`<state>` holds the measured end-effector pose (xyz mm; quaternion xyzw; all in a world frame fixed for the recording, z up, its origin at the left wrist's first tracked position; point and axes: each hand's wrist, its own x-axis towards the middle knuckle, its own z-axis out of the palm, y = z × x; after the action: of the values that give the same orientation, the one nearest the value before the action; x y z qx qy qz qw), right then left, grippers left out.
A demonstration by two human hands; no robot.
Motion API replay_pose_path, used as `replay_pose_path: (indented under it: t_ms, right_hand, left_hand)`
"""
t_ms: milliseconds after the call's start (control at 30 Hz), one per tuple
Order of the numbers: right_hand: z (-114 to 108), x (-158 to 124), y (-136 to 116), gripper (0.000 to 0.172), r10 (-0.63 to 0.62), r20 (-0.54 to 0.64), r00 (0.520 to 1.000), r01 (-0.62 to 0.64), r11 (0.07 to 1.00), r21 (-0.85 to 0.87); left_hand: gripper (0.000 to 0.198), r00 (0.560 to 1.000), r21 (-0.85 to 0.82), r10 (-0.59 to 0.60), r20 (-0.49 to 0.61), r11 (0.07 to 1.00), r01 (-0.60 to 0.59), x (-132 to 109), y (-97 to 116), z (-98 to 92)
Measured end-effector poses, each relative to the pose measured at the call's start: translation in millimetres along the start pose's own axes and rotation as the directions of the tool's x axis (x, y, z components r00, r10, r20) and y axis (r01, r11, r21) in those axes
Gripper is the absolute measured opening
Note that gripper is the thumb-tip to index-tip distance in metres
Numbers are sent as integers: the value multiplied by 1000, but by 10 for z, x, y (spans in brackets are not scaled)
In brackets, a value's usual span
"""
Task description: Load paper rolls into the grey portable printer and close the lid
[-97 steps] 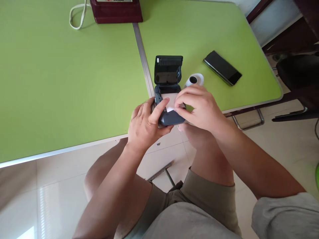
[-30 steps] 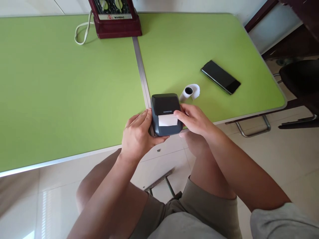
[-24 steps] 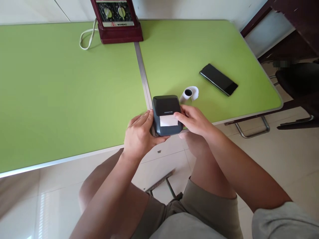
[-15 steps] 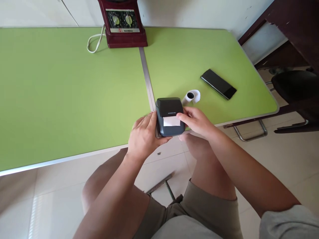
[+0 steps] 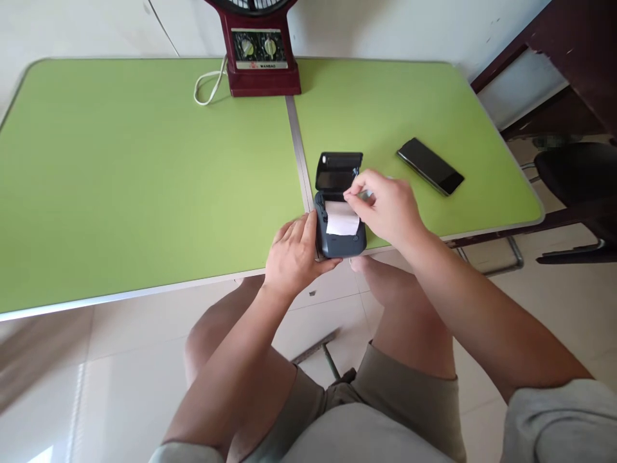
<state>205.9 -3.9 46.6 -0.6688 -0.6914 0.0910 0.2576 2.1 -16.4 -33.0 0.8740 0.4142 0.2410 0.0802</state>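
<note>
A small dark grey thermal printer (image 5: 343, 246) stands at the table's near edge, its black lid (image 5: 337, 173) raised. White paper (image 5: 342, 220) hangs out over its front. My left hand (image 5: 295, 254) is wrapped round the printer's left side and front, with the thumb along the front edge. Just above the paper, by the lid's hinge, my right hand (image 5: 385, 202) holds thumb and forefinger in a pinch. Whatever lies between those fingertips, if anything, is too small to make out. The loose paper roll is mostly covered by my right hand.
A black phone (image 5: 430, 166) lies on the right half of the green table (image 5: 159, 180). At the back stands a dark red fan (image 5: 264, 80) with a white cord (image 5: 208, 87). A metal seam runs across the tabletop, and a dark chair (image 5: 578, 180) is off to the right.
The printer's lid has swung up from closed, uncovering the paper inside. My right hand has moved from the printer's right side to above the opening. My left hand keeps its hold.
</note>
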Motion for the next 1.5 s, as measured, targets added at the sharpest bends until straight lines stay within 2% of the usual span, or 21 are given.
replay_pose_path:
  t_ms: [33,67,167,233,333,433,500,533,600,633,700,767,833,967,1100,1167,1233,1300,1367,1433,1500]
  right_hand:
    - [-16,33,-14,3,-3,84,996,12,994,-108]
    - [-31,69,-29,9,8,177,984,27,981,-193]
    - [-63,202,-76,25,58,417,907,79,949,-304]
    - [-68,297,-101,28,66,502,862,107,945,-308]
    - [-97,384,-110,28,61,536,842,97,960,-262]
    - [-224,318,-37,34,-15,480,877,48,997,-58]
    - [-345,182,98,40,-39,384,923,-41,979,197]
    - [-398,97,194,43,18,333,943,-133,937,325]
    - [-458,-82,434,42,180,157,971,-239,769,593]
    - [-459,-165,565,41,262,108,959,-263,683,682]
    - [-405,-301,811,45,353,80,932,-291,599,746]
    - [-303,-380,997,37,461,6,887,-317,599,735]
    - [-195,-397,1103,36,514,-81,854,-326,649,687]
    - [-83,-292,1159,33,485,-159,860,-339,776,532]
    - [-53,-117,1245,27,322,-270,908,-263,937,232]
    - [-18,-62,1332,26,245,-268,932,-239,969,56]
    - [19,-56,1412,33,242,-215,946,-245,970,13]
    - [32,-96,1438,42,236,-223,946,-236,971,24]
    - [3,-151,1374,48,175,-298,938,-187,982,-14]
    - [-54,-182,1220,49,49,-326,944,-85,992,-97]
    - [-99,-162,1021,50,-88,-222,971,53,986,-158]
  left_hand:
    - [98,1000,-3,-5,8,1000,5,-1,1,3]
    - [99,1000,-5,-7,13,1000,7,-3,2,6]
    - [100,1000,-5,-7,13,1000,7,-5,7,9]
    - [98,1000,-11,-9,15,1000,9,-3,12,5]
    - [96,999,-28,-25,34,999,26,3,22,-5]
    - [99,998,-36,-32,46,999,33,6,33,-18]
    - [100,998,-40,-31,57,999,34,10,42,-31]
    - [101,997,-42,-32,67,998,35,13,48,-39]
    - [100,994,-46,-43,96,998,47,23,60,-57]
    - [100,993,-47,-52,110,997,58,29,66,-67]
    - [101,989,-46,-71,132,996,77,42,75,-82]
    - [103,987,-42,-83,141,995,90,50,76,-89]
    - [104,987,-34,-83,138,995,88,51,71,-86]
    - [104,992,-23,-68,107,997,70,39,49,-58]
    - [101,995,-33,-54,79,998,57,29,30,-36]
    - [101,996,-34,-50,74,998,52,29,28,-34]
    - [101,996,-33,-52,70,998,55,29,30,-34]
    - [101,996,-40,-60,68,997,62,29,35,-34]
    - [100,995,-48,-64,74,997,68,29,39,-33]
    - [99,995,-49,-61,80,997,65,29,40,-32]
    - [99,996,-42,-50,78,998,54,30,40,-28]
